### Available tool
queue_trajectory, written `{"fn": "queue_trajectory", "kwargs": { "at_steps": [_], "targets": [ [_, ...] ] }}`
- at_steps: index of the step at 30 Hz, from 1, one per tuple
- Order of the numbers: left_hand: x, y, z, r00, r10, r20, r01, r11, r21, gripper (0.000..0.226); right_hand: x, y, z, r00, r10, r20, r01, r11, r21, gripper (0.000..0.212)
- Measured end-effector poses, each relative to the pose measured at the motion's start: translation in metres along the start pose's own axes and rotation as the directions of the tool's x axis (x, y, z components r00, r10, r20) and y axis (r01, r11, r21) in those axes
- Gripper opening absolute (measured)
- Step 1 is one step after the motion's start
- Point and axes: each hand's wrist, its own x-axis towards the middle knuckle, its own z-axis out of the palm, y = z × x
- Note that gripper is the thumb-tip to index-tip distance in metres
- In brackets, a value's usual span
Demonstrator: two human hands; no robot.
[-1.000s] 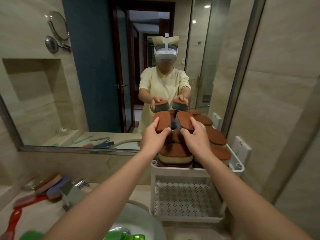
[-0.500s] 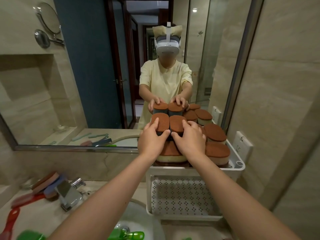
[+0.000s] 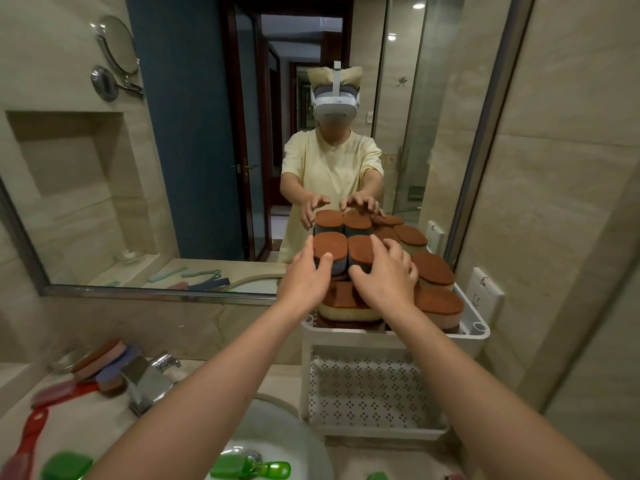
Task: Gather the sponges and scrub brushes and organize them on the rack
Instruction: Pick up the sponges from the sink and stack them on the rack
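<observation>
Two bare hands reach forward to the top of a white rack (image 3: 479, 336) piled with brown-topped sponges. The left hand (image 3: 304, 277) has its fingers loosely spread, thumb touching the front of a grey sponge (image 3: 329, 247). The right hand (image 3: 386, 275) lies spread across a second grey sponge (image 3: 360, 249) beside it. Both perch on other sponges (image 3: 349, 311) beneath the palms. The pile looks tall and soft, so a careless nudge from either hand would probably topple the top pair. Scrub brushes (image 3: 65, 390) lie well left of the left hand, on the counter (image 3: 86, 427).
</observation>
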Motion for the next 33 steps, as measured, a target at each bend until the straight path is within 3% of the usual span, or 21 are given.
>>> {"fn": "queue_trajectory", "kwargs": {
  "at_steps": [7,11,16,23,33],
  "targets": [
    [-0.028,-0.02,-0.032,0.981,0.016,-0.194,-0.059,0.973,-0.221,0.043,-0.033,-0.043,0.01,0.966,-0.245,-0.077,0.257,0.91,0.327,0.056],
    [-0.046,-0.044,-0.064,0.967,-0.018,-0.255,-0.05,0.965,-0.258,0.027,-0.052,-0.077,0.028,0.948,-0.312,-0.058,0.305,0.844,0.442,0.049],
    [-0.06,-0.091,-0.109,0.948,-0.063,-0.311,-0.019,0.967,-0.255,0.026,-0.075,-0.121,0.069,0.939,-0.342,0.023,0.282,0.81,0.513,0.044],
    [-0.076,-0.177,-0.161,0.94,-0.183,-0.289,0.131,0.973,-0.189,0.028,-0.105,-0.171,0.145,0.924,-0.323,0.206,0.165,0.82,0.549,0.041],
    [-0.075,-0.288,-0.233,0.913,-0.312,-0.261,0.284,0.948,-0.14,0.027,-0.123,-0.233,0.251,0.869,-0.292,0.398,0.058,0.861,0.506,0.041]
  ]
}}
